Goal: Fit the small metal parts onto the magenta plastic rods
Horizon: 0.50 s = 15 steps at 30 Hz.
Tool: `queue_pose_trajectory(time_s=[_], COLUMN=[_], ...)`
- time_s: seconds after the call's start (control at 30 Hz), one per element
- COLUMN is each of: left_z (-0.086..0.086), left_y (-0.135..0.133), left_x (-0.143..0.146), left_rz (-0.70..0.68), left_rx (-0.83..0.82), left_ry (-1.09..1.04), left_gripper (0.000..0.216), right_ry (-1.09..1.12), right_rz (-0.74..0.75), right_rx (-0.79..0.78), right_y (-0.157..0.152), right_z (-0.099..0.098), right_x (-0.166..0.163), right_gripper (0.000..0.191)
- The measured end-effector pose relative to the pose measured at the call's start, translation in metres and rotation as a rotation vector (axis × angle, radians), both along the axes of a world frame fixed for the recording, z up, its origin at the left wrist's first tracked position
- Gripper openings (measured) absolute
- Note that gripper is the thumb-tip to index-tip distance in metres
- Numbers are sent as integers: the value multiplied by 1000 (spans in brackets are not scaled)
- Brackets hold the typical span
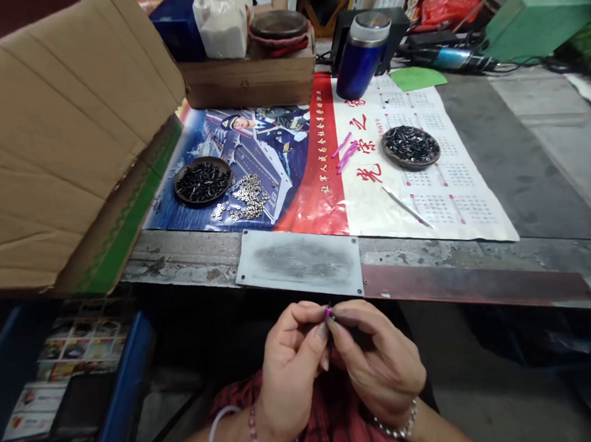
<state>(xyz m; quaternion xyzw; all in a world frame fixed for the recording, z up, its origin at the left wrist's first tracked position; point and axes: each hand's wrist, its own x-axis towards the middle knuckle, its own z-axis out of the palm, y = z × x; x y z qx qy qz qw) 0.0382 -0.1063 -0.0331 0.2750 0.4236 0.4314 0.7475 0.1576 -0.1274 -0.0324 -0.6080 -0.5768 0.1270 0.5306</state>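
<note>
Both hands are held together below the table's front edge, over my lap. My left hand [291, 364] pinches a small pink piece [327, 312] between thumb and fingertips. My right hand [379, 359] is closed in a pinch right against it, touching the same piece with a tiny dark part at its fingertips. On the table lie a dark dish of black screws [201, 181], a pile of small silver washers [247, 198], loose pink strips [346, 154] and a second dish of black parts [411, 146].
A poster calendar [448, 191] covers the table, with a thin white stick [405, 206] on it. A cardboard box [60, 135] stands at the left, a blue flask [363, 53] and wooden box [249, 77] at the back. A metal plate [298, 262] sits at the edge.
</note>
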Motion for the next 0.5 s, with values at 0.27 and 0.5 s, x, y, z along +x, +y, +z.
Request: queue_pose_trajectory(time_s=[0.27,0.5], left_z=[-4,14], left_y=[-4,6], left_x=[-5,1], left_rz=[-1,49], left_rx=[194,447], left_ry=[46,23], left_gripper=[4,13], right_ry=[221,419], right_rz=[58,227], right_rx=[77,139], right_y=[0,16], right_z=[-2,15], right_x=[-8,0], right_gripper=[26,18])
